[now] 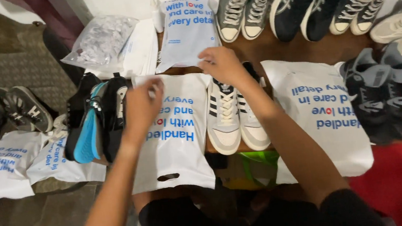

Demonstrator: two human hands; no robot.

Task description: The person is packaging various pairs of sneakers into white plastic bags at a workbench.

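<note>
My left hand [141, 106] hovers over the top of a white plastic bag with blue print [177, 144], fingers pinched together on a small pale thing I cannot make out. My right hand [222, 65] reaches above a pair of white sneakers with black stripes [232, 112], its fingers curled near the heel ends; whether it grips anything I cannot tell. The sneakers lie side by side on a wooden table [302, 51], toes toward me, between two white bags.
Another white printed bag [325, 116] lies right of the sneakers, one more [189, 29] behind. Black shoes with blue insoles [93, 122] sit left. Several pairs [298, 2] line the back, dark ones [383, 94] at right. Bags [16, 163] and shoes [23, 109] cover the floor.
</note>
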